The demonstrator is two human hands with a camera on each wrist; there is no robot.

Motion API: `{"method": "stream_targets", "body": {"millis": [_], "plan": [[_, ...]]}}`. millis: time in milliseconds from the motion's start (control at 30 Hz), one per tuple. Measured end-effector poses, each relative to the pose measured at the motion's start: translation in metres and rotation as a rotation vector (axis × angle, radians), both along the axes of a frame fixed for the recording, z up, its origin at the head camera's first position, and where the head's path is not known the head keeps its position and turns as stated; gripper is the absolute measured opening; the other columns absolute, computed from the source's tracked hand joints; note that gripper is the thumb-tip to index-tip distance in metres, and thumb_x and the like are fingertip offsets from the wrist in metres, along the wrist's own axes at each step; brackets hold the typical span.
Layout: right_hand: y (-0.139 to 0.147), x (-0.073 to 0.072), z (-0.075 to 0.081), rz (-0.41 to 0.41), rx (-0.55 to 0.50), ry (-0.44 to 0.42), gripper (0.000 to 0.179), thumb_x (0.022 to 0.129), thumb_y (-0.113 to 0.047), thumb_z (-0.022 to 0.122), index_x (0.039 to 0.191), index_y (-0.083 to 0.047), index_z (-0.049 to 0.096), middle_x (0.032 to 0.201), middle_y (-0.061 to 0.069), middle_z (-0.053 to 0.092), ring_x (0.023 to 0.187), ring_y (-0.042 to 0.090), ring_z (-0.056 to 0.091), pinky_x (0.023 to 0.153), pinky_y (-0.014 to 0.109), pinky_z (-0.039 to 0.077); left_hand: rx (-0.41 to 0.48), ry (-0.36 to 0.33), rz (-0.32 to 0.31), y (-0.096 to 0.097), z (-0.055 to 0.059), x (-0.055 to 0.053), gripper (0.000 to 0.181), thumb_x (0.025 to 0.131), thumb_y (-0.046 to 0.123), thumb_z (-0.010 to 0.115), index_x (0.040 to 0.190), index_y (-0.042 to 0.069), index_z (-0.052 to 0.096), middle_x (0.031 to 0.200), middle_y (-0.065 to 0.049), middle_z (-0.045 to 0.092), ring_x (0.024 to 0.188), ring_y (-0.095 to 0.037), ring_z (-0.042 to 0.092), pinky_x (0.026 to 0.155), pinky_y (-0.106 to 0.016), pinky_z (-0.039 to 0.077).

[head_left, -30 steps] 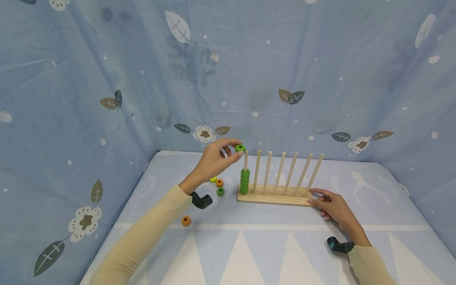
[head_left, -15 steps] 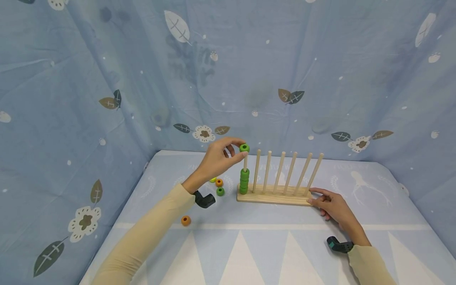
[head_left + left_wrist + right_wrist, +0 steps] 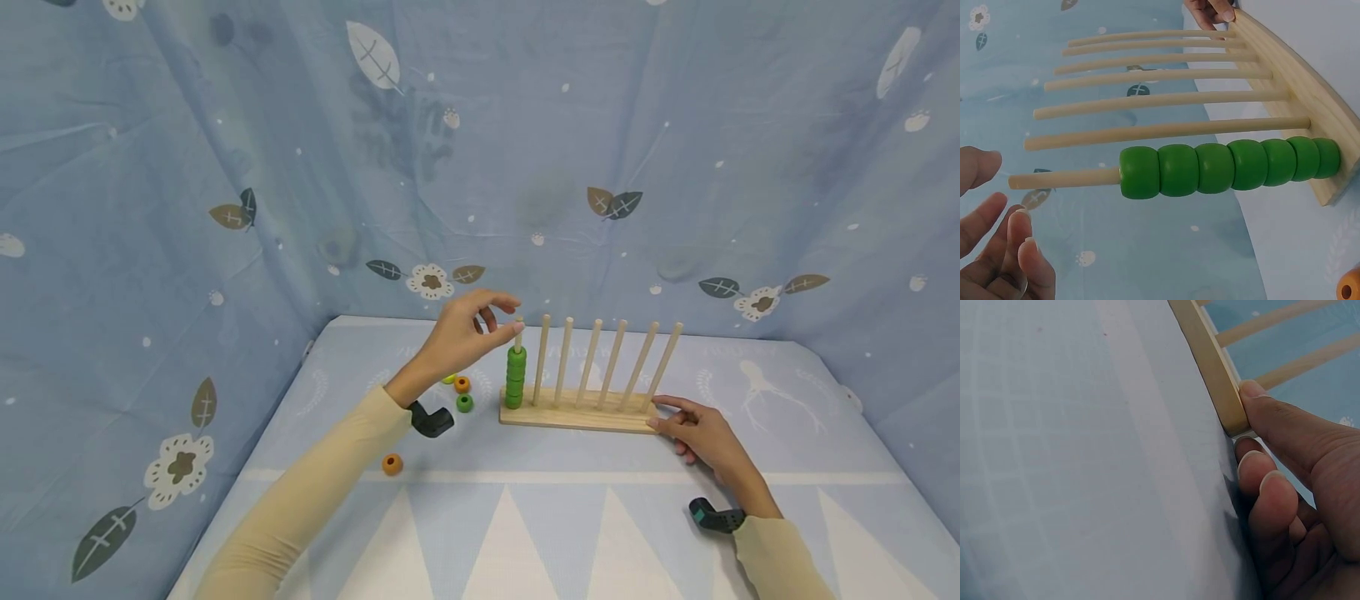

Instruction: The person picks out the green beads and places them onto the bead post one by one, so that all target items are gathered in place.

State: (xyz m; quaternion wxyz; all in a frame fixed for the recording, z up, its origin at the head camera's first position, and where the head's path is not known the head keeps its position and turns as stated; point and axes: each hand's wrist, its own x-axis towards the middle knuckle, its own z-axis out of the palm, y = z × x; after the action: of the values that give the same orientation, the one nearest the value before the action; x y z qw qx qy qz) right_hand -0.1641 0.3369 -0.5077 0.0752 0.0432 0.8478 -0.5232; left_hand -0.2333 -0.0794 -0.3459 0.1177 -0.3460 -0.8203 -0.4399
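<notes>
A wooden peg rack (image 3: 579, 423) stands on the table, with a row of upright pegs. Its leftmost peg (image 3: 1063, 179) carries a stack of several green beads (image 3: 1214, 168); bare wood shows above them. My left hand (image 3: 461, 333) is at that peg's top, thumb and fingertips parted around the tip with no bead between them. At the rack's right end, my right hand (image 3: 703, 437) grips the base, its thumb (image 3: 1257, 392) over the edge and the other fingers curled below, as the right wrist view shows.
Left of the rack lie a loose green bead (image 3: 465, 403), an orange bead (image 3: 462, 384) and a yellow bead (image 3: 448, 378), partly hidden by the left wrist. Another orange bead (image 3: 392, 464) sits nearer the front. A blue patterned curtain (image 3: 570, 150) hangs behind the table.
The left hand brought a green bead right onto the leftmost peg's tip and let it go; it has dropped onto the stack. The right hand has stayed at the rack's end.
</notes>
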Motion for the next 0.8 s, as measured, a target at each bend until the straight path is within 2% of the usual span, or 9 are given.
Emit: {"method": "stream_targets", "body": {"millis": [233, 367, 800], "plan": [[0.0, 0.0, 0.0, -0.002, 0.006, 0.006, 0.069, 0.092, -0.039, 0.079, 0.147, -0.007, 0.054, 0.08, 0.012, 0.056, 0.056, 0.015, 0.052, 0.049, 0.031, 0.052, 0.01, -0.001, -0.013, -0.007, -0.006, 0.0, 0.03, 0.097, 0.025, 0.075, 0.124, 0.014, 0.071, 0.115, -0.001, 0.069, 0.08, -0.012, 0.06, 0.066, -0.036, 0.051], [-0.001, -0.001, 0.0, -0.005, 0.011, 0.005, 0.068, 0.092, -0.039, 0.079, 0.147, -0.007, 0.055, 0.08, 0.011, 0.056, 0.056, 0.015, 0.052, 0.049, 0.031, 0.052, 0.001, -0.01, -0.008, -0.011, -0.01, 0.002, 0.029, 0.097, 0.025, 0.076, 0.124, 0.013, 0.071, 0.115, 0.0, 0.069, 0.079, -0.012, 0.06, 0.063, -0.032, 0.05], [-0.001, 0.0, -0.001, -0.01, 0.004, 0.002, 0.07, 0.091, -0.04, 0.079, 0.148, -0.007, 0.054, 0.082, 0.012, 0.056, 0.057, 0.015, 0.052, 0.049, 0.031, 0.051, -0.024, -0.056, 0.027, -0.023, -0.032, 0.006, 0.027, 0.097, 0.028, 0.075, 0.121, 0.015, 0.073, 0.113, -0.001, 0.071, 0.079, -0.013, 0.06, 0.059, -0.032, 0.048]]}}
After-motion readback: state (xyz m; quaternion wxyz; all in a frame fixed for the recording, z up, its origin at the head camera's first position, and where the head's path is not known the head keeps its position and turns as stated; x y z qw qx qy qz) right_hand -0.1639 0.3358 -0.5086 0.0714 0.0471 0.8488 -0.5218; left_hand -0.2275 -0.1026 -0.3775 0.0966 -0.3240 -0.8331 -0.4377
